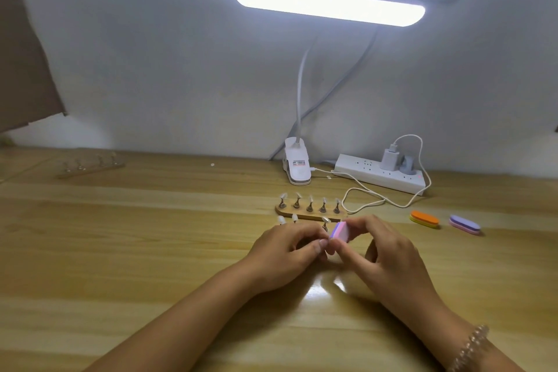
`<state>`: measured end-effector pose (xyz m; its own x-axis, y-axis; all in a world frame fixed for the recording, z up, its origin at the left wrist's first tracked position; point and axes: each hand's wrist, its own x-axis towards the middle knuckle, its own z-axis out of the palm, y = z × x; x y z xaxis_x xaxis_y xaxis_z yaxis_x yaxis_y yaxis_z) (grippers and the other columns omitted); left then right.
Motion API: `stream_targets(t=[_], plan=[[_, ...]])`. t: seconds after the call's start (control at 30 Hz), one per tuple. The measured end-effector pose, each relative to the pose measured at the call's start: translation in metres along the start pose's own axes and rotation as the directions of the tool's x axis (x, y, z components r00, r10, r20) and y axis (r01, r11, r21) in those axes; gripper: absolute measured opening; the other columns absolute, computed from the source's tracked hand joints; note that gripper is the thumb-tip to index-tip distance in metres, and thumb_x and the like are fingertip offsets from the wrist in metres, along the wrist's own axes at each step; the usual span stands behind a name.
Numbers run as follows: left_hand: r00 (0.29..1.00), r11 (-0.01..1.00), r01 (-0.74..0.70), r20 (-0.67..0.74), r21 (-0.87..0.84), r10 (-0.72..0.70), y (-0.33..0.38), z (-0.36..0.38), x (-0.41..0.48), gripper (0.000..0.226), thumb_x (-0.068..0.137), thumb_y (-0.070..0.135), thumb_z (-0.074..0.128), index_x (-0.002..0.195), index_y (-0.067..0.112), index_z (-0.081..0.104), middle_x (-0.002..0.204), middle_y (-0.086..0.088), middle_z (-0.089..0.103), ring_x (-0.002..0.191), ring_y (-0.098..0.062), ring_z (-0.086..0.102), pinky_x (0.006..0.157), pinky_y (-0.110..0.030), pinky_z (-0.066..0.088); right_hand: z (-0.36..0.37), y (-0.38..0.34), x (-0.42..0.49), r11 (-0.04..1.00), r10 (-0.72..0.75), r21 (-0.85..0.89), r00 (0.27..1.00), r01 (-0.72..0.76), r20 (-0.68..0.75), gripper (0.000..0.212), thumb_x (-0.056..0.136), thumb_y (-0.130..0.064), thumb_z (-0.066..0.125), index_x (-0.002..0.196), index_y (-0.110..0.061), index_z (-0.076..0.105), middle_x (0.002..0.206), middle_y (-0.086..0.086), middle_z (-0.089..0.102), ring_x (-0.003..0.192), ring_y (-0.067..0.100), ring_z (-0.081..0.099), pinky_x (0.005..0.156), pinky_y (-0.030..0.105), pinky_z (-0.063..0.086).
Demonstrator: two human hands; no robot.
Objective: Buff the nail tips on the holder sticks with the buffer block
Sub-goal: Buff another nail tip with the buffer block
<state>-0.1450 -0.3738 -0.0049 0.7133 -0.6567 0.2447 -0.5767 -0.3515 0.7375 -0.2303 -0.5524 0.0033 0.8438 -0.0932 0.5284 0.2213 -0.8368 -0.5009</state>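
Buffing is in hand: the right hand (389, 251) pinches the block (340, 231) against the left hand (287, 246), whose curled fingers seem to pinch a stick (hidden). Next, light strokes; more sticks (309, 205) stand just beyond both hands.

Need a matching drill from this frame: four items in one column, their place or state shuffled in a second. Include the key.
Items
1. buffer block
2. orange buffer
3. white charger
4. wooden stand

Place or state
A. plugged into the power strip
B. carries five upright nail-tip sticks
C. pinched in the right hand
D. lies on the table beside a purple buffer

Pairs: 1-C, 2-D, 3-A, 4-B
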Motion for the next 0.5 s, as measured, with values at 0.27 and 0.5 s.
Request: stream_targets(t=[0.27,0.5], plan=[[1.0,1.0,0.002,-0.004,0.03,-0.001,-0.0013,-0.0001,0.0004,0.017,0.095,0.034,0.052,0.098,0.03,0.068,0.09,0.014,0.07,0.092,-0.013,0.063,0.087,-0.044,0.05,0.0009,-0.0025,0.0002,1.0,0.011,-0.008,1.0,-0.011,0.009,0.035,0.077,-0.061,0.063,0.1,-0.034,0.06,0.092,-0.021,0.062,0.061,0.0,0.051,0.057,0.023,0.039],[1.0,0.999,-0.004,-0.023,-0.042,0.003,-0.0051,0.002,0.0018,0.021,0.091,0.033,0.05,0.097,0.026,0.069,0.08,0.017,0.063,0.075,-0.004,0.055,0.071,-0.034,0.045,0.0017,-0.0071,-0.0048,0.996,-0.055,-0.066,0.995,0.061,0.085,0.035,0.077,-0.06,0.062,0.101,-0.035,0.058,0.091,-0.022,0.061,0.064,-0.001,0.052,0.054,0.021,0.039]])
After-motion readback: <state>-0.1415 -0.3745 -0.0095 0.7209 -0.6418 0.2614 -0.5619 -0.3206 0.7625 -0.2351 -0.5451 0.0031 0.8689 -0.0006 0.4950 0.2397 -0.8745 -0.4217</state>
